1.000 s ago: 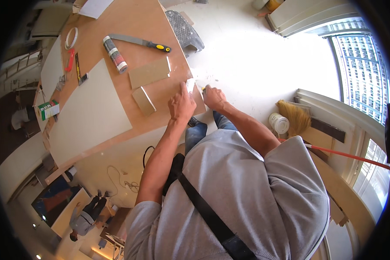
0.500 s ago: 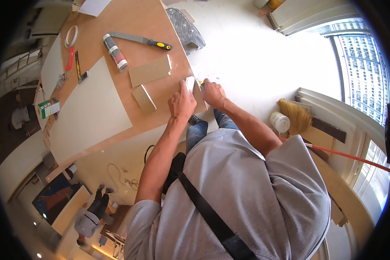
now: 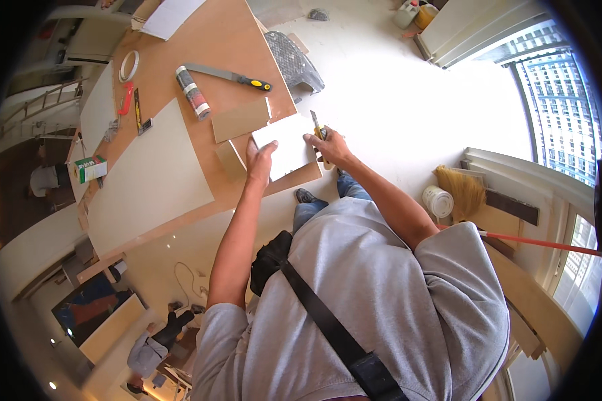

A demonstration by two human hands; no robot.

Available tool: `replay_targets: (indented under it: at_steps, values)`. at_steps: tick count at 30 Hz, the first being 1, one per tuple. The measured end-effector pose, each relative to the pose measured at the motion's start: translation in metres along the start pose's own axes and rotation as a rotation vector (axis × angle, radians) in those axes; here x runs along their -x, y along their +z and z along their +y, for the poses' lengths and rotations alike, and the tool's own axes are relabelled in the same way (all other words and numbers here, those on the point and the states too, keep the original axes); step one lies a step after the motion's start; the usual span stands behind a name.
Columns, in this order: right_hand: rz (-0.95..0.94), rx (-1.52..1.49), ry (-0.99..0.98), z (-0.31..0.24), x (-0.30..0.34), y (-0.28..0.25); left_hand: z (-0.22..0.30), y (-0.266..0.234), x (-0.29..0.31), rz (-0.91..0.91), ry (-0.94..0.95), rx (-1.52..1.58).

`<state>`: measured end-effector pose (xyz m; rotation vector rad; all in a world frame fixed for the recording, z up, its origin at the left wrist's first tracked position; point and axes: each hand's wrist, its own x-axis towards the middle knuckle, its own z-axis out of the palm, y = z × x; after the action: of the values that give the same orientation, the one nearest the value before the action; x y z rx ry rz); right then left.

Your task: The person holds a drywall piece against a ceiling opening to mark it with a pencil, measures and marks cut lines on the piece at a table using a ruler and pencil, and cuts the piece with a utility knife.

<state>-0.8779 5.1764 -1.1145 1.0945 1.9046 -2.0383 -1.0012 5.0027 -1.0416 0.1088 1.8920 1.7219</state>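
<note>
A white square panel piece lies flat at the near corner of the wooden worktable. My left hand presses down on its left edge, fingers spread. My right hand is closed around a utility knife with a yellow handle, blade pointing away from me, at the panel's right edge. A brown square board and a smaller brown strip lie just beyond and left of the panel.
A large pale sheet covers the table's left part. A sealant tube, a scraper, tape roll and red tool lie farther off. A grey stool, white bucket and broom stand on the floor.
The white panel, earlier seen only as a thin edge between my hands, now lies flat and fully visible on the table corner. My right hand now shows the knife at its right edge.
</note>
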Motion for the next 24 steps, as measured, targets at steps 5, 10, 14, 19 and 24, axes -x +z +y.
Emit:
replay_targets:
  at_steps: [5,10,14,19,24]
  values:
    - [-0.238,-0.122,-0.263,-0.025,-0.010,-0.017,0.036,-0.034,-0.005,-0.197,-0.206,-0.026]
    - [-0.238,0.176,-0.513,-0.054,-0.007,-0.004,0.043,-0.022,-0.005,-0.348,-0.082,-0.721]
    - [0.203,0.496,-0.296,-0.060,0.005,-0.006,0.014,-0.004,-0.003,-0.175,0.182,-1.001]
    - [0.028,0.604,-0.323,-0.042,0.032,0.005,0.000,0.032,0.002,-0.028,0.089,-1.212]
    - [0.060,0.526,-0.353,-0.037,0.038,0.021,-0.007,0.037,0.005,0.041,0.088,-1.160]
